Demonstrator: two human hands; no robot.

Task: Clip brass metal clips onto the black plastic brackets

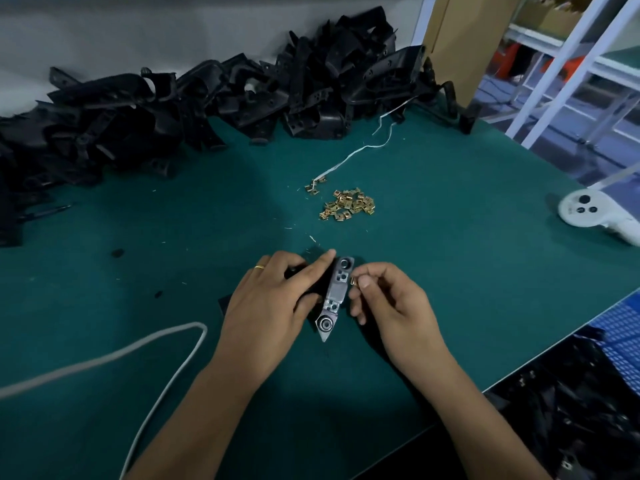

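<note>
My left hand (273, 299) grips a black plastic bracket (335, 296) low on the green table, its flat face turned up and catching the light. My right hand (384, 299) pinches a small brass clip (354, 281) between thumb and forefinger, right at the bracket's right edge. A loose heap of brass clips (348, 204) lies on the mat beyond the hands. A long pile of black brackets (214, 98) runs along the back and left of the table.
A white cord (145, 344) curves across the mat at the left. A thin white string (360, 150) trails from the bracket pile to the clips. A white controller (588, 213) sits at the right edge. A blue crate (620, 327) with black parts stands at lower right.
</note>
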